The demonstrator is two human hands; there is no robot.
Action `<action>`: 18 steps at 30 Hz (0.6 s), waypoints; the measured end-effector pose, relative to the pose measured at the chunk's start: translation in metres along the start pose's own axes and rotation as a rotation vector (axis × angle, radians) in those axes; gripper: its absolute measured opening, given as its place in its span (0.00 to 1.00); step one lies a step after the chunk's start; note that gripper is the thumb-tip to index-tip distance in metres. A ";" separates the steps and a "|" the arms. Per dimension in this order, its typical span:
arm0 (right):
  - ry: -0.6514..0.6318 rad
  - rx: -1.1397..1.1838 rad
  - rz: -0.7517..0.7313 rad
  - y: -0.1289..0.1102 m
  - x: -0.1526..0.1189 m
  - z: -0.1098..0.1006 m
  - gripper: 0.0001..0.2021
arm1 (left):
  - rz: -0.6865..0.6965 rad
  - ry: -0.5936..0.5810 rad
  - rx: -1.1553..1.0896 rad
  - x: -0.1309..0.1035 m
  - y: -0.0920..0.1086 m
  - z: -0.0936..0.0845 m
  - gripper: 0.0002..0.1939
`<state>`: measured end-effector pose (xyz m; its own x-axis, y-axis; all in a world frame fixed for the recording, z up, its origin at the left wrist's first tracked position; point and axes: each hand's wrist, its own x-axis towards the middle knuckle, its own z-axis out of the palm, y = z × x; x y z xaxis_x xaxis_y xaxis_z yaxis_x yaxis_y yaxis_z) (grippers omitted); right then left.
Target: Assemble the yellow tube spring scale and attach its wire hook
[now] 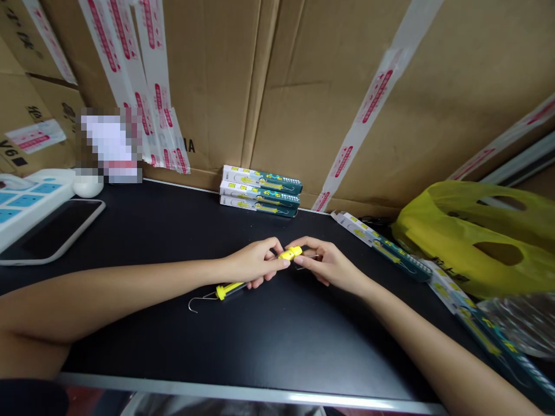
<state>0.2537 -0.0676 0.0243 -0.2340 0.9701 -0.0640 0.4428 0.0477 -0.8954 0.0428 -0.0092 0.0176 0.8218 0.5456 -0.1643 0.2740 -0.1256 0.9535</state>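
A tubular spring scale (232, 288) with yellow ends is held low over the black table, slanting up to the right. Its metal hook (200, 300) sticks out free at the lower left. My left hand (263, 261) is closed around the tube, and its fingers hide the middle of the scale. At the upper end, my right hand (326, 261) pinches near the yellow cap (290, 253). A thin metal wire passes between the right fingers, partly hidden by them.
Several printed spring scale boxes (260, 190) are stacked at the back by the cardboard. More boxes (381, 245) lie along the right, beside a yellow plastic bag (468, 231) and clear plastic wrap (524, 323). A phone (54, 231) and a power strip (34, 199) are at left.
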 end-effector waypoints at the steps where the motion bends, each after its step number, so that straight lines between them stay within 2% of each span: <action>1: -0.001 -0.002 -0.001 0.000 0.000 0.000 0.22 | 0.000 -0.002 -0.007 0.000 0.000 0.000 0.12; 8: -0.007 0.002 -0.021 -0.005 -0.003 -0.003 0.21 | 0.017 0.001 -0.055 0.002 -0.005 0.001 0.14; 14: 0.001 0.296 -0.056 -0.005 -0.004 -0.003 0.13 | -0.008 0.076 -0.108 0.004 -0.007 0.004 0.13; 18: -0.016 0.330 -0.078 -0.004 -0.003 0.005 0.13 | -0.023 0.085 -0.097 0.004 -0.008 0.005 0.14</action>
<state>0.2485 -0.0721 0.0257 -0.2710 0.9626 0.0053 0.1198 0.0392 -0.9920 0.0465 -0.0103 0.0085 0.7695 0.6162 -0.1681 0.2391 -0.0339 0.9704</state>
